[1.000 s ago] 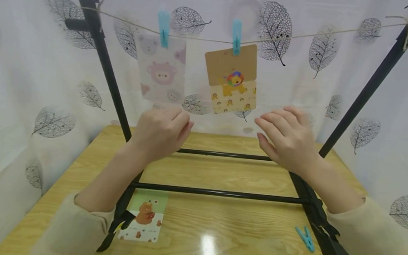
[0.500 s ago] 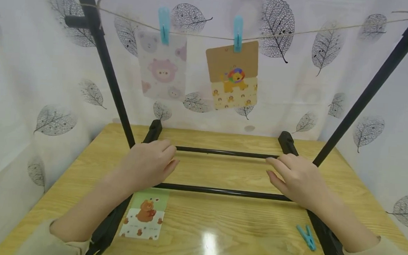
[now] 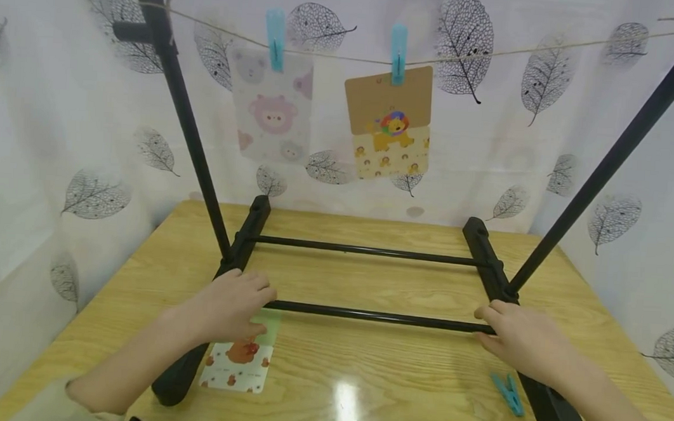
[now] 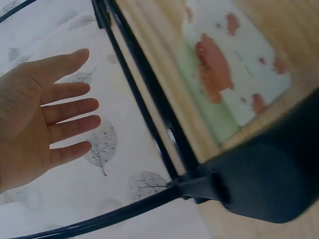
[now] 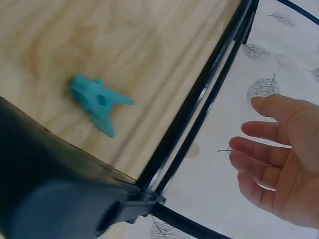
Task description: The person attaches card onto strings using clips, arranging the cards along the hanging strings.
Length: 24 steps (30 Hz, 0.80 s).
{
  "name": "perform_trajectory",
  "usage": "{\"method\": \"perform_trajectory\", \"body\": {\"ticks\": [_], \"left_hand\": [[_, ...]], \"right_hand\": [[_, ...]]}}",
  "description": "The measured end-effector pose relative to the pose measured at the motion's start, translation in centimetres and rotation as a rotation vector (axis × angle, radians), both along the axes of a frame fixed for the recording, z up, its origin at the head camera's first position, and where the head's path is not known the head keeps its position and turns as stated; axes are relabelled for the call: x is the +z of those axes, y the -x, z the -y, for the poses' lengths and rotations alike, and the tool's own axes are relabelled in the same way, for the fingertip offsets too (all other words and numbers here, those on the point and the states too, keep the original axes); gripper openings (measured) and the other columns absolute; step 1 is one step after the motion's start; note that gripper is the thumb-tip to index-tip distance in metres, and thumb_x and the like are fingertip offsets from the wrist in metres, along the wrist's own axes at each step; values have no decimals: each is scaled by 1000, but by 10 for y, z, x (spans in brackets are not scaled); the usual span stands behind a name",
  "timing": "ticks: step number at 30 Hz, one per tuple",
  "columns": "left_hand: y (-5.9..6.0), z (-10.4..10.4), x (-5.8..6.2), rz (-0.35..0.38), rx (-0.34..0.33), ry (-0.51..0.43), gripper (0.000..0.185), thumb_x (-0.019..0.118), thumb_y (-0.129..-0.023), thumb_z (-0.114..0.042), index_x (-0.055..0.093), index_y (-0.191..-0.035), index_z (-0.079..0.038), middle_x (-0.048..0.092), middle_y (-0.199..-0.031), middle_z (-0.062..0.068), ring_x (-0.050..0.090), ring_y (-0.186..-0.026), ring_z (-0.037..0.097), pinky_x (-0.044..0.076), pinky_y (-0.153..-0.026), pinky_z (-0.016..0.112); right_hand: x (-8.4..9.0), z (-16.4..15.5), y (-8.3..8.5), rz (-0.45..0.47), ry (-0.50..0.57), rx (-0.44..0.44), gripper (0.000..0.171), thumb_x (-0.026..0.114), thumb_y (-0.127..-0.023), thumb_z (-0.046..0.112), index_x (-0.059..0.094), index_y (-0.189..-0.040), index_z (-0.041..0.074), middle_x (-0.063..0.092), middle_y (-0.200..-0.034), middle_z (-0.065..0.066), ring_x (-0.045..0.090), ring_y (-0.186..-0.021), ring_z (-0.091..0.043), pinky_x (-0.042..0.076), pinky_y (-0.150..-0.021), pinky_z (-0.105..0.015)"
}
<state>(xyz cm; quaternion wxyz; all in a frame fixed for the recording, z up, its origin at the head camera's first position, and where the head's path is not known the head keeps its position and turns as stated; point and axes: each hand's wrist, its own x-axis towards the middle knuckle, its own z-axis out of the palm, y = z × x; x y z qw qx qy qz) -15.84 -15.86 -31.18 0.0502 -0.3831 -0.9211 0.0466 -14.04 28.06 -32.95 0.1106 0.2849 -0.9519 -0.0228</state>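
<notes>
The left hand (image 3: 233, 305) has its fingers extended and spread, holding nothing; below it on the worktop (image 3: 408, 373) lies the bear card (image 3: 236, 370) — green at the far end, white at the near end, with rounded corners, an orange-brown bear in the middle and small reddish motifs around it. In the head view the hand hides the bear's head. The right hand (image 3: 522, 334) is relaxed too, its fingers slightly bent and gripping nothing. Just to its near side lies a loose blue clothespin (image 3: 509, 394), its 2 legs splayed in a V. Between the hands runs the near crossbar of the black frame (image 3: 377, 316). Beyond and above the hands, 2 cards hang from a string (image 3: 528, 53) on blue clips: the pink card (image 3: 272, 115), pale with animal faces, and the tilted lion card (image 3: 391, 99) — brown above, yellow below, its lion rainbow-maned.
</notes>
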Motion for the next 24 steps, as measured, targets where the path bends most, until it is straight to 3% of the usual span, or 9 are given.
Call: {"method": "perform_trajectory", "body": {"ticks": [4,12,15,17,21,24], "left_hand": [[-1,7,-17,110,22,29,49,77,-71,-38,63,-107,-8,59,-99,3,55,-94,22,44,-77,40],[-1,13,-35,210,121,82,56,76,-70,-44,62,-109,-6,62,-102,6,57,-97,26,45,-80,43],[-1,15,-40,309,190,91,61,77,-70,-45,61,-113,-4,60,-109,10,56,-103,30,44,-85,46],[-1,17,-45,366,222,88,62,78,-68,-45,60,-111,-4,59,-111,11,54,-105,32,43,-87,48],[0,19,-53,415,230,65,69,80,-65,-46,58,-115,-4,55,-116,14,50,-111,34,40,-91,50],[0,21,-56,425,225,53,77,79,-64,-48,54,-122,-3,52,-123,17,47,-115,37,39,-94,50]], "right_hand": [[-12,-5,-7,107,-31,-32,32,76,-74,30,65,-98,11,57,-82,5,47,-54,-1,30,-38,-17],[-31,-16,-16,304,-29,-65,33,75,-75,29,65,-98,9,62,-90,0,59,-66,-12,45,-48,-20],[-36,-15,-20,394,-16,-129,30,75,-75,27,65,-97,9,63,-91,-1,59,-64,-12,44,-47,-21],[-39,-12,-22,432,-28,-192,27,75,-75,28,63,-93,13,60,-83,4,53,-57,-9,40,-44,-21],[-45,-9,-25,402,-83,-243,23,75,-75,29,58,-82,15,49,-67,8,37,-48,-7,30,-41,-22],[-49,-8,-27,337,-127,-219,26,75,-75,28,53,-74,15,44,-62,7,36,-48,-8,29,-40,-22]]}}
